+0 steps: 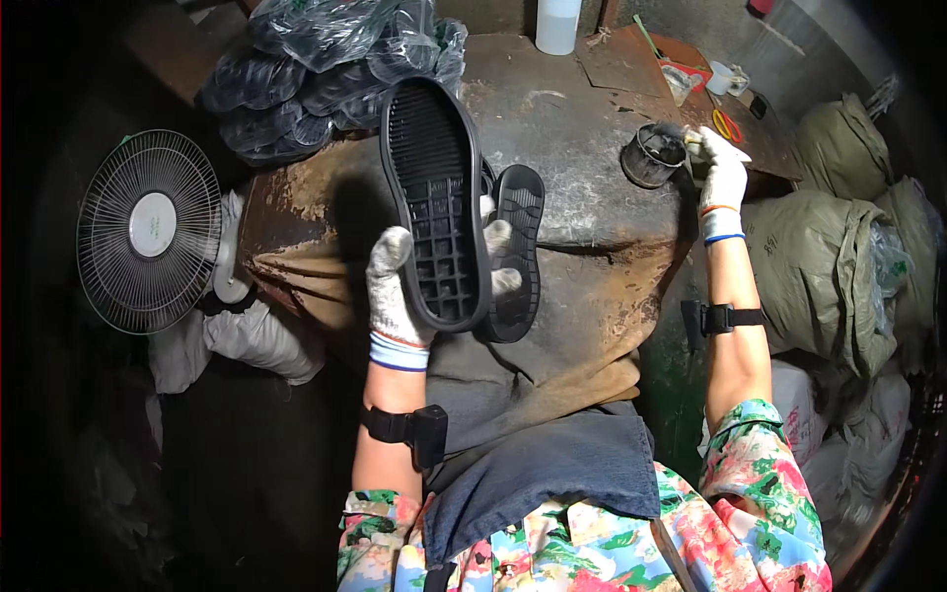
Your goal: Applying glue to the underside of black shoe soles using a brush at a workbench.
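Observation:
A black shoe sole point(434, 207) is raised over the near edge of the table in my left hand point(392, 266), its ribbed and gridded hollow side facing me. The white-gloved thumb lies along its left edge, and fingertips show past its right edge. Just behind those fingertips is a second black sole point(520, 252) with its tread showing; I cannot tell whether the hand touches it. At the right, my gloved right hand point(720, 168) is closed on the pale handle of what looks like a brush point(692, 145), beside a dark round pot point(651, 158). Its tip is hard to make out.
Clear plastic bags of black soles point(326, 79) are heaped at the back left of the worn table point(592, 207). A fan point(153, 227) stands left. Back right are a white container point(558, 25), orange-handled scissors point(727, 125) and small cups point(721, 79). Green sacks point(819, 266) crowd the right.

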Action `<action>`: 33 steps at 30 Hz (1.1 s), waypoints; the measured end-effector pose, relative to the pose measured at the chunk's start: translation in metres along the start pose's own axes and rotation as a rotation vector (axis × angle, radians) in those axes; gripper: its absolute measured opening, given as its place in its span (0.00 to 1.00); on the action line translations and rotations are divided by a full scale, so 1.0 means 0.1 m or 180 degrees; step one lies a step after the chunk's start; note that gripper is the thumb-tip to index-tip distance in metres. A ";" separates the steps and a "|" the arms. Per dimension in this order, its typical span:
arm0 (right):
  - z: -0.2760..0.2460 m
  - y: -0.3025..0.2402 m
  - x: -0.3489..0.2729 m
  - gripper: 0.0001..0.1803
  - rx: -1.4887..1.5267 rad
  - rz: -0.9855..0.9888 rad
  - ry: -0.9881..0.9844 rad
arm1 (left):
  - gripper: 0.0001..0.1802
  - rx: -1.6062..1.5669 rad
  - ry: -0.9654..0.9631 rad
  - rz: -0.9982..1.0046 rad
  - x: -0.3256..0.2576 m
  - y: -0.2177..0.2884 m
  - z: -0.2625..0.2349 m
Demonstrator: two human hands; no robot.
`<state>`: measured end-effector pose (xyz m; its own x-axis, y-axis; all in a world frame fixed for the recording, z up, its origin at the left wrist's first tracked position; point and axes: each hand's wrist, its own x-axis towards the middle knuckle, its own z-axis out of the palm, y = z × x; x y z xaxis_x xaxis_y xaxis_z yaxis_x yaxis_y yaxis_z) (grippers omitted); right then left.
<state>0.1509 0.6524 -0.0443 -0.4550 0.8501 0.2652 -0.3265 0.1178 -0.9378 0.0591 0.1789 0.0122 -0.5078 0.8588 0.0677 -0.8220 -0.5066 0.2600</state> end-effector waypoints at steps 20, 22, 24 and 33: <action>1.28 -0.64 -1.13 0.11 -0.0607 -0.1299 -0.1271 | 0.43 0.0079 0.0421 -0.1159 0.03 -0.43 0.09; 1.26 -0.78 -1.24 0.10 -0.0659 -0.1131 -0.1280 | 0.45 -0.0355 0.0265 -0.1220 0.02 -0.45 0.11; 1.24 -0.86 -1.36 0.10 -0.0347 -0.0468 -0.1532 | 0.44 -0.0525 0.0211 -0.1315 0.05 -0.49 0.13; 1.23 -1.18 -2.07 0.08 -0.0456 -0.0789 -0.2239 | 0.43 -0.0857 -0.0060 -0.0767 0.10 -0.63 -0.06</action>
<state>0.1820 0.3997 0.0387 -0.8191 0.2678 0.5072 -0.3990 0.3692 -0.8393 0.1047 0.2188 -0.0091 -0.2883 0.9560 0.0538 -0.9573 -0.2891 0.0079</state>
